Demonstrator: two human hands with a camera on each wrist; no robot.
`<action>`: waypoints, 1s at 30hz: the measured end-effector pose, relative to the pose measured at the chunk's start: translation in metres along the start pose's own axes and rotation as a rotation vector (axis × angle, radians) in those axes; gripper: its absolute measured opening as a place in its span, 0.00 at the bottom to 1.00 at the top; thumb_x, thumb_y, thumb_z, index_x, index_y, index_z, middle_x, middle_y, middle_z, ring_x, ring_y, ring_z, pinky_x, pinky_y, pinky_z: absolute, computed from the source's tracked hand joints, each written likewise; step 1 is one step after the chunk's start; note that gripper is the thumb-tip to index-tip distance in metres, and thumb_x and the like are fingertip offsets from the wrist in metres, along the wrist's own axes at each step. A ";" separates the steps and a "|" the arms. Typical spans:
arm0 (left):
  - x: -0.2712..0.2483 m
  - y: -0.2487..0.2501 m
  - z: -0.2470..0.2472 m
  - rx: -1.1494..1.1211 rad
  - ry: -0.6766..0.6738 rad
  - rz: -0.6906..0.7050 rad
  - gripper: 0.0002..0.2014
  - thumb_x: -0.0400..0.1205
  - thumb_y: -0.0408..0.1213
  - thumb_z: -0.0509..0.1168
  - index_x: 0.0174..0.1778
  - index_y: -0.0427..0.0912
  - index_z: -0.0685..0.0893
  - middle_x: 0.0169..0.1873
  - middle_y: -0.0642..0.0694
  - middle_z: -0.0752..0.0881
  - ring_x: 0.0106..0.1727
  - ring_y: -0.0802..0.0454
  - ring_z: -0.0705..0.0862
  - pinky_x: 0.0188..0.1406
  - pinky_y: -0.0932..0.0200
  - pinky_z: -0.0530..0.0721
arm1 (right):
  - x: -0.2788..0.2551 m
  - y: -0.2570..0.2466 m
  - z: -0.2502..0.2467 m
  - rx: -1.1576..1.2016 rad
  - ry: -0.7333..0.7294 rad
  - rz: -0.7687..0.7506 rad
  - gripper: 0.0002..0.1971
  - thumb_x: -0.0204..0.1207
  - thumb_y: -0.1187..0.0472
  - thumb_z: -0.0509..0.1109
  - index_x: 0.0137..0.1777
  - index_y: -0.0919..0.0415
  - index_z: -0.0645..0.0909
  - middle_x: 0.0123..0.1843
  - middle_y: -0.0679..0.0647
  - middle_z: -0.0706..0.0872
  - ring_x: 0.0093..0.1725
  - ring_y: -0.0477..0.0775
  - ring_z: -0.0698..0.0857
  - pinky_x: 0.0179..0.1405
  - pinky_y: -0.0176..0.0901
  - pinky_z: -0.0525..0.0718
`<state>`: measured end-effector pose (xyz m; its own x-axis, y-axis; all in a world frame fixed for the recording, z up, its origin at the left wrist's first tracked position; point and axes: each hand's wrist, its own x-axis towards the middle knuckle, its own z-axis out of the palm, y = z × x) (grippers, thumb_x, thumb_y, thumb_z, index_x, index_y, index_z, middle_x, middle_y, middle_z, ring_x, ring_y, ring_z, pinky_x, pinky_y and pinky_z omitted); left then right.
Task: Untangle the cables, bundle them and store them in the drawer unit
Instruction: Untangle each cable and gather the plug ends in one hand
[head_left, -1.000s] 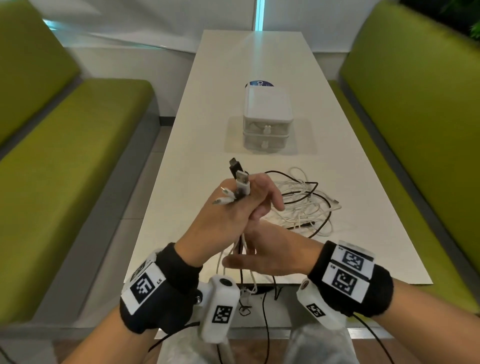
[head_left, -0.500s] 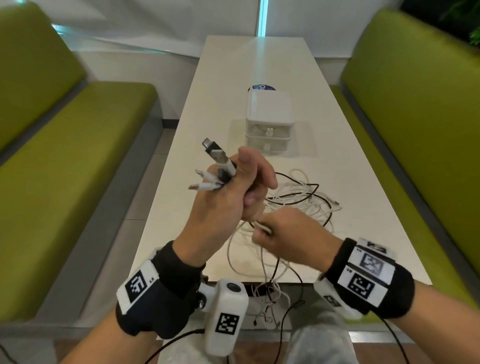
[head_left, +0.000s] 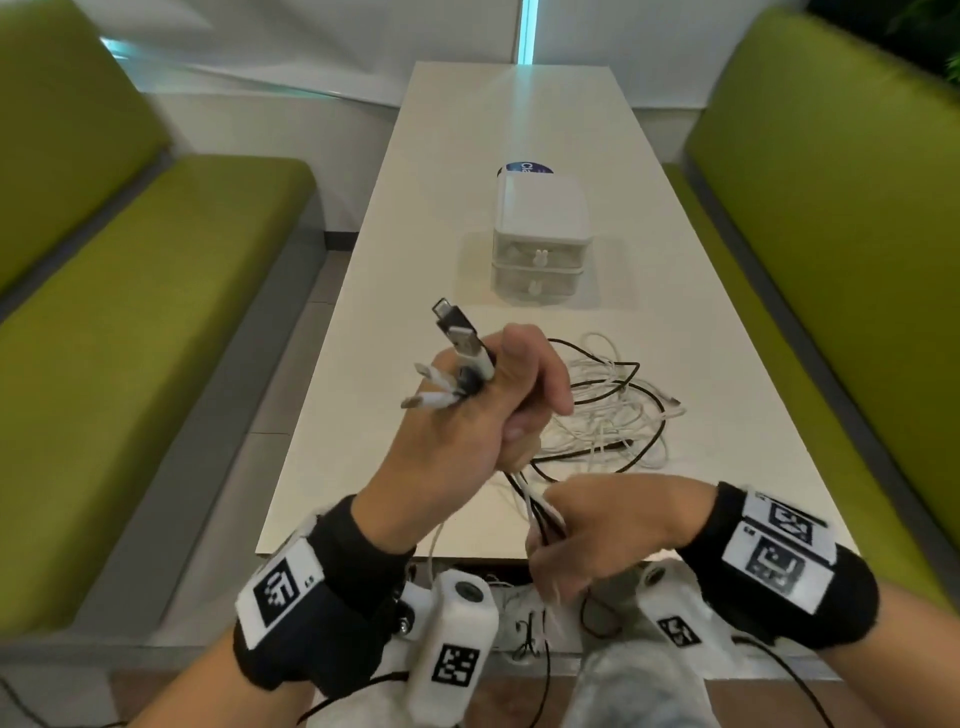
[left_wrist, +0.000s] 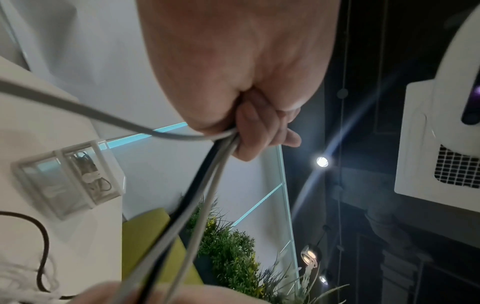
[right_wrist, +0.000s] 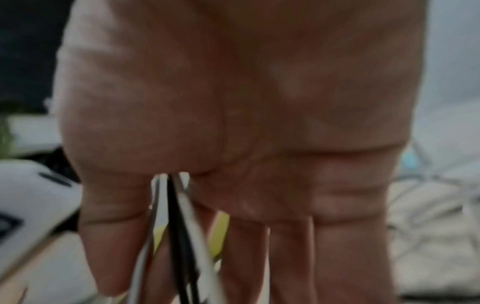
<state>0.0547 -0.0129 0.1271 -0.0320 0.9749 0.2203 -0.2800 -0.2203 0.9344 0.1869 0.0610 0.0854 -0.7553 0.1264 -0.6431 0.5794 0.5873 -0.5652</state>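
My left hand (head_left: 519, 415) is raised over the near half of the white table (head_left: 467, 130) and grips several cable ends in its fist. Black and white USB plugs (head_left: 460, 338) stick out above it. The black and white strands (left_wrist: 207, 174) drop from the left hand (left_wrist: 259, 131) into my right hand (head_left: 582, 530), which pinches the strands (right_wrist: 174, 216) between thumb and forefinger at the table's near edge. A loose cable tangle (head_left: 618, 415) lies on the table behind my hands. The white two-drawer unit (head_left: 540, 234) stands further back, both drawers closed.
Green benches (head_left: 156, 312) (head_left: 831, 208) run along both sides of the table. A blue round label (head_left: 524, 167) lies just behind the drawer unit. Some cable loops (head_left: 530, 629) hang below the table's near edge.
My right hand has slid down the strands from just under my left hand towards me, to the table's near edge. My left hand keeps its grip on the plug ends.
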 end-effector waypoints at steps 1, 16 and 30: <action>-0.001 0.000 0.001 0.009 0.000 0.000 0.20 0.76 0.60 0.57 0.30 0.48 0.81 0.20 0.53 0.62 0.19 0.57 0.56 0.19 0.66 0.58 | 0.003 0.002 0.000 -0.117 0.103 0.013 0.14 0.76 0.52 0.64 0.40 0.58 0.88 0.34 0.53 0.89 0.33 0.50 0.85 0.40 0.49 0.85; 0.003 0.019 -0.005 -0.060 0.051 0.066 0.21 0.73 0.60 0.57 0.28 0.47 0.79 0.20 0.50 0.60 0.17 0.61 0.58 0.18 0.70 0.61 | -0.038 0.002 -0.042 -0.487 0.475 0.471 0.13 0.77 0.57 0.61 0.32 0.58 0.71 0.28 0.49 0.75 0.26 0.47 0.73 0.23 0.37 0.69; 0.006 -0.001 -0.021 0.158 0.121 -0.052 0.22 0.79 0.58 0.55 0.29 0.47 0.81 0.20 0.49 0.63 0.20 0.55 0.56 0.20 0.60 0.54 | 0.013 0.030 -0.014 -0.132 0.270 -0.007 0.19 0.70 0.37 0.73 0.55 0.45 0.82 0.48 0.37 0.85 0.46 0.38 0.82 0.52 0.45 0.84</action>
<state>0.0347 -0.0063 0.1219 -0.1392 0.9796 0.1447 -0.1302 -0.1630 0.9780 0.1903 0.0916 0.0677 -0.8233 0.3198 -0.4691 0.5428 0.6851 -0.4857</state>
